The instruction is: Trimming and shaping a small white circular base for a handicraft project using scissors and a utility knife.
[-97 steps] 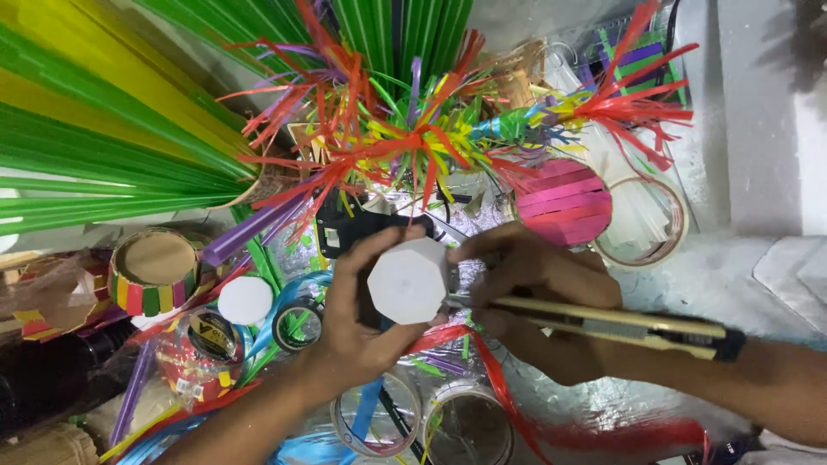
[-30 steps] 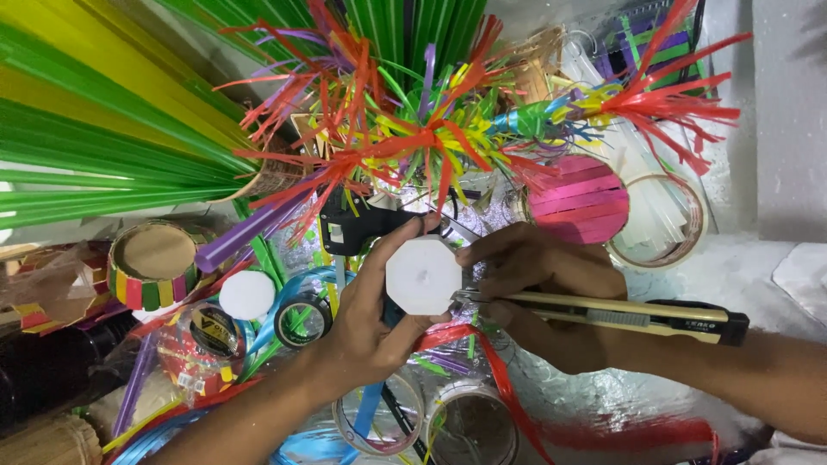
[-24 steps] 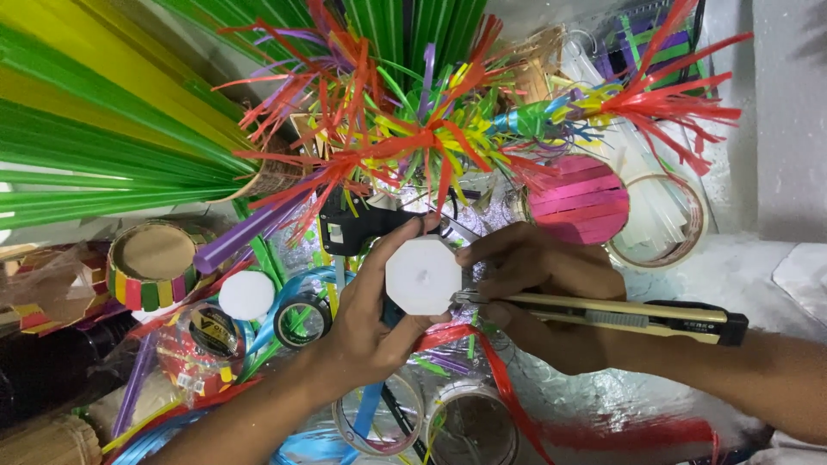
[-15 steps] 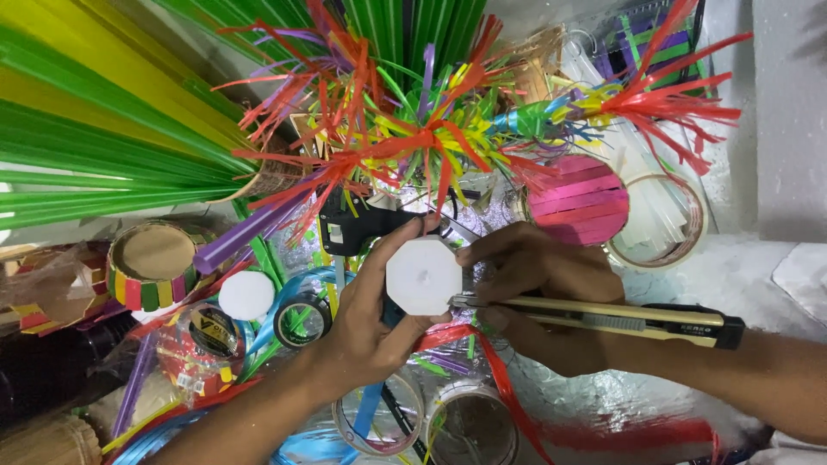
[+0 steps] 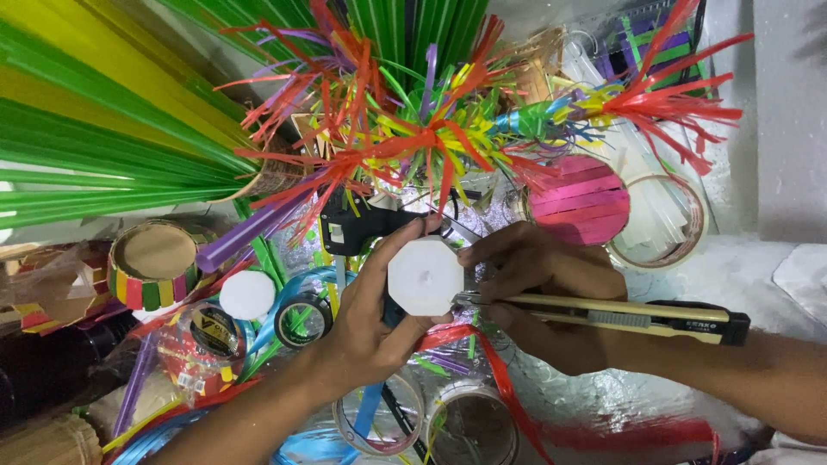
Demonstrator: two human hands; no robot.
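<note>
Above the cluttered bench (image 5: 758,275), your left hand (image 5: 370,319) grips the white octagonal piece (image 5: 425,276). Your right hand (image 5: 551,293), right of the piece, clasps the yellow utility knife (image 5: 603,312), blade at its edge: trimming step, likely needing a steady cut.

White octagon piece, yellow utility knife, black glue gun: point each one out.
white octagon piece (image 5: 425,276), head view, centre of its flat face.
yellow utility knife (image 5: 603,311), head view, middle of its handle.
black glue gun (image 5: 357,231), head view, its body.

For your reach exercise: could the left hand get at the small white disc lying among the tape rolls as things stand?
Probably not straight away: the left hand is full, gripping the white octagonal piece. The small white disc lies uncovered close beside its wrist.
</note>
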